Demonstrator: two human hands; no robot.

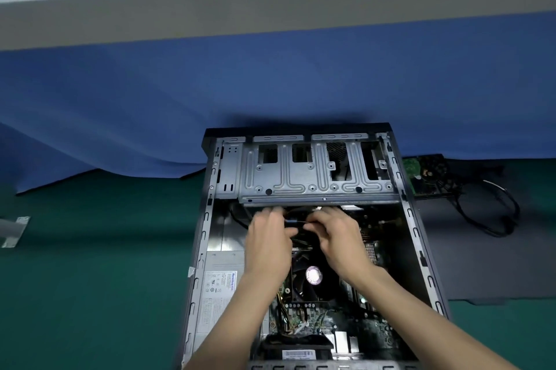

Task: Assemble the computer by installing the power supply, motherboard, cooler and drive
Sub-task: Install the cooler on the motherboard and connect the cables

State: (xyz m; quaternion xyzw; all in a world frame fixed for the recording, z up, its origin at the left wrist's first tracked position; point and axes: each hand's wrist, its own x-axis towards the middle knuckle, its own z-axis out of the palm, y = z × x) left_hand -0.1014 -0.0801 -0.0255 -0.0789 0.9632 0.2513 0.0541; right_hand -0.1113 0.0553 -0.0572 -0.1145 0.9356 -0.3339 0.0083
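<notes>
1. Case (301, 177) — open, lying on its side on the green surface (90, 279), drive cage at the far end. We judge it heavy, stiff sheet metal with sharp edges. It is best held by the outer frame.
2. Power supply (219, 294) — seated along the case's left wall, label up. We judge it a dense, rigid box that needs a hold on both sides.
3. Motherboard (319, 318) — flat on the case floor. It is thin and fragile, to be handled by the edges only, never by its components.
4. Cooler (313, 276) — fan on the board, near centre. The blades are delicate, so we would grip the frame.
5. Drive (421, 174) — outside the case, just beside its right wall, on a dark mat (481, 264), circuit board up. It is compact, weighty and likely shock-sensitive, so we would take it by the side edges.
6. Cable (293, 223) — black, just below the drive cage. The left hand (267, 243) and right hand (337, 237) both have their fingers curled on it, close together. It is light and pliant, and we would hold it by the plug body, not the wires. Blur hides the plug itself.
</notes>
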